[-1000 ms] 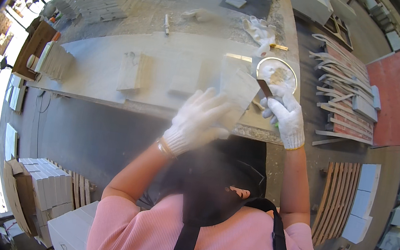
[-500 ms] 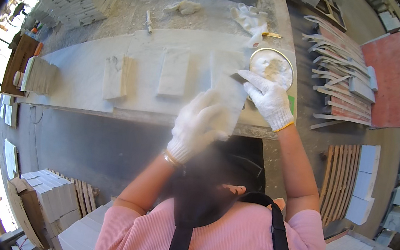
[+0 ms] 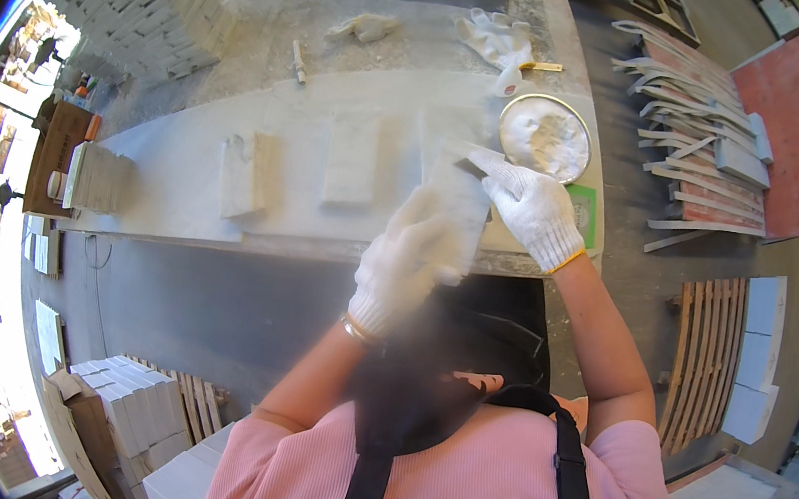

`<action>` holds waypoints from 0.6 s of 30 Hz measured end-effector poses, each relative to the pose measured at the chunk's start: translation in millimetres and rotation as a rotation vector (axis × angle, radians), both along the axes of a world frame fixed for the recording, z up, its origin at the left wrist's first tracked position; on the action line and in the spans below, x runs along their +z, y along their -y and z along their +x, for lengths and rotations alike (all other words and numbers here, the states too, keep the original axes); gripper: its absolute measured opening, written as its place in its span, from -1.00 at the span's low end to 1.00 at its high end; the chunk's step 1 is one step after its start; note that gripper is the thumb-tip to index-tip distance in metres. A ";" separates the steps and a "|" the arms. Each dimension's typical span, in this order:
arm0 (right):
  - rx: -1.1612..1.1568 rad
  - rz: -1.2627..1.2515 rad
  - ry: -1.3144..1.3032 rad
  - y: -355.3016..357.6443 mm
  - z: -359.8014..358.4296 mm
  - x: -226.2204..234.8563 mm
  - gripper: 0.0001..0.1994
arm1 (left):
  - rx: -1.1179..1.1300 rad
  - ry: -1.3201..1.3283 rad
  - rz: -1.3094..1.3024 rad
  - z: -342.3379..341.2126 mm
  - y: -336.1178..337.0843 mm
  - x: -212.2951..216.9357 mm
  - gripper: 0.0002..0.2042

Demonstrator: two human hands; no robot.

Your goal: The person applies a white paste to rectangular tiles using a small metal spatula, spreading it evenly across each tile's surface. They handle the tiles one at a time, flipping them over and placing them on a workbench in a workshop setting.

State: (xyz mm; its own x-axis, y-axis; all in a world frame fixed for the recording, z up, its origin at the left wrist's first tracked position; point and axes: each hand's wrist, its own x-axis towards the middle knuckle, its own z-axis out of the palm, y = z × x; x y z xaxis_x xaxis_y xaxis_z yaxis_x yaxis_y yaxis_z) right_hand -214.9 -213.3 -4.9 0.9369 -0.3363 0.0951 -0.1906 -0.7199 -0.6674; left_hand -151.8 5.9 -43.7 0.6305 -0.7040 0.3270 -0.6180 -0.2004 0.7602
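My left hand (image 3: pixel 390 284), in a white knit glove, is closed around the near left side of a pale tile (image 3: pixel 472 214) at the table's edge. A hazy blur covers part of that hand and the tile. My right hand (image 3: pixel 533 215), also gloved, pinches a small putty knife (image 3: pixel 476 163), its dark blade pointing left over the tile. Just beyond the right hand stands a round tin full of white paste (image 3: pixel 545 138). To the left, two pale blocks or tiles, one (image 3: pixel 351 160) nearer and one (image 3: pixel 245 176) farther, lie on the white-covered table.
A green item (image 3: pixel 582 213) sits at the table's right corner. Loose gloves (image 3: pixel 496 40) and a marker-like stick (image 3: pixel 298 63) lie farther back. Tile stacks stand at left (image 3: pixel 98 178) and far left (image 3: pixel 139 3). Right of the table are white strips (image 3: pixel 694 122) on a red board.
My right hand has drawn slightly toward me, away from the tin's rim, with the putty knife still pinched. My left hand keeps its grip on the tile. The whole view has tilted a little.
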 end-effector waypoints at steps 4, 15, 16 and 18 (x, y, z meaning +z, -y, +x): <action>-0.013 0.023 0.017 -5.3 -5.5 -4.0 -0.65 | 0.023 0.057 0.006 -1.7 0.7 -0.5 -0.31; -0.057 -0.007 0.058 5.0 3.9 -7.1 -0.66 | -0.011 0.028 0.029 0.4 0.3 -0.8 -0.42; -0.051 -0.003 0.045 5.6 7.4 -6.0 -0.67 | -0.008 0.009 0.011 -0.8 -0.8 0.0 -0.40; -0.093 0.042 -0.014 3.0 8.8 -6.8 -0.67 | -0.007 0.029 0.014 -0.6 -0.1 -0.6 -0.38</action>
